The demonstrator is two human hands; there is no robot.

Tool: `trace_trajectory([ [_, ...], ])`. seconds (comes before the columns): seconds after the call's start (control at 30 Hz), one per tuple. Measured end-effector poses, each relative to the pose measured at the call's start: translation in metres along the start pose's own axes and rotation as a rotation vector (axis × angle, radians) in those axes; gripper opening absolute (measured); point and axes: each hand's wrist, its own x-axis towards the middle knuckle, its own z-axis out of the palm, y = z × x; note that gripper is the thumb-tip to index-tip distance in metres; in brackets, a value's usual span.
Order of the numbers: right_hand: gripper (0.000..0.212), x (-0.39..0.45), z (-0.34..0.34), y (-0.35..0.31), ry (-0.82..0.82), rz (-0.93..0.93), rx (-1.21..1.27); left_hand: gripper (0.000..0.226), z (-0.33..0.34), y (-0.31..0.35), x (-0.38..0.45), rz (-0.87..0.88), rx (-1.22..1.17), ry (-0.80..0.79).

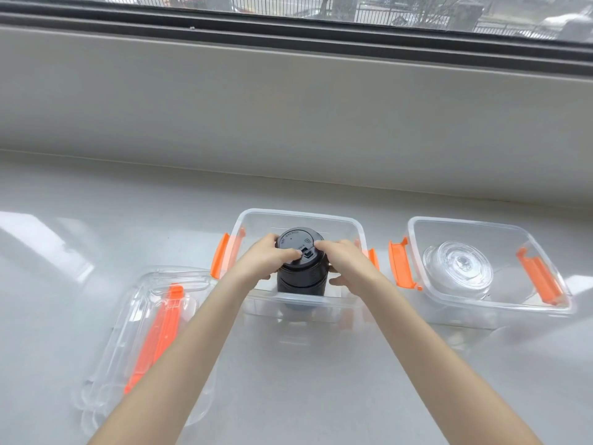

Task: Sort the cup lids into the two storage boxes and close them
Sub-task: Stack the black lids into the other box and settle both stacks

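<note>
A tall stack of black cup lids (301, 271) stands inside the middle clear storage box (349, 220), which has orange clips. My left hand (266, 260) grips the stack's left side, thumb on the top lid. My right hand (345, 260) grips its right side, fingers on the top edge. The right clear box (475, 224) holds a stack of clear lids (459, 268). Both boxes stand open.
Two clear box covers with orange clips (150, 326) lie stacked at the left on the grey counter. A low wall and a window run along the back. A faint clear object lies in front of the right box.
</note>
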Motion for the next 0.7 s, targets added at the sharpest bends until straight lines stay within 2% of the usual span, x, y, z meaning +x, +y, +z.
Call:
trace_trajectory([
  [0.1, 0.009, -0.001, 0.0006, 0.0011, 0.015, 0.036, 0.049, 0.041, 0.0045, 0.0007, 0.0013, 0.045, 0.01, 0.009],
  [0.3, 0.017, -0.0022, 0.0048, -0.0005, 0.038, 0.097, 0.14, 0.055, 0.0112, -0.0002, 0.0017, 0.056, 0.089, 0.046],
  [0.43, 0.019, -0.005, 0.0076, -0.0007, 0.01, 0.121, 0.196, 0.057, 0.0093, -0.0017, 0.0034, -0.064, 0.074, -0.02],
  [0.57, 0.019, -0.0057, 0.0063, -0.0018, 0.008, 0.1, 0.174, 0.05, 0.0054, -0.0042, 0.0077, -0.08, 0.04, -0.034],
  [0.7, 0.019, -0.0073, 0.0057, -0.0067, 0.004, 0.08, 0.041, 0.034, 0.002, -0.003, 0.0084, -0.11, 0.022, -0.03],
])
